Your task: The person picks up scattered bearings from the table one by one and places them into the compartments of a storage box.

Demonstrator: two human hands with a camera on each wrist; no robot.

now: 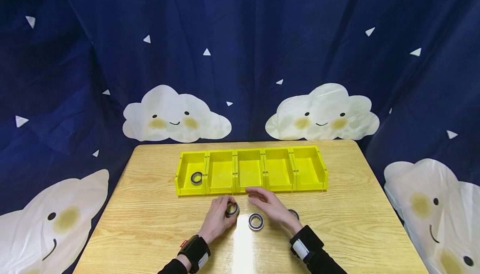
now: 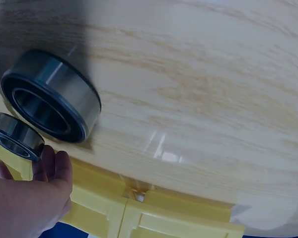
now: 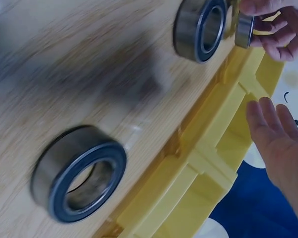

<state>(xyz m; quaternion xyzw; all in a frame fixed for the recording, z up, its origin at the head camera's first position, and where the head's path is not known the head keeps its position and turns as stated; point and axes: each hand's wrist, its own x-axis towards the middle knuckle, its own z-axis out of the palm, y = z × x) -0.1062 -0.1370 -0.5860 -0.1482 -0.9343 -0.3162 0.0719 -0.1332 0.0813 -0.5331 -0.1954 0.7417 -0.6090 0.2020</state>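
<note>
My left hand [image 1: 217,220] grips a ball bearing [image 1: 237,211] just in front of the yellow bins [image 1: 221,191]. In the left wrist view its fingers [image 2: 63,168] press against the rim of this bearing [image 2: 27,134]. The right hand [image 1: 271,207] hovers over the table to the right, holding nothing, fingers extended in the right wrist view. A second bearing [image 1: 250,222] lies flat on the table between the hands. Partly hidden behind the right wrist lies a third bearing [image 1: 296,214]. Another bearing [image 1: 193,178] rests inside the leftmost bin.
Several yellow bins stand joined in a row on the wooden table [image 1: 135,207], toward its far edge. A dark blue curtain [image 1: 240,28] with white clouds hangs behind and at the sides.
</note>
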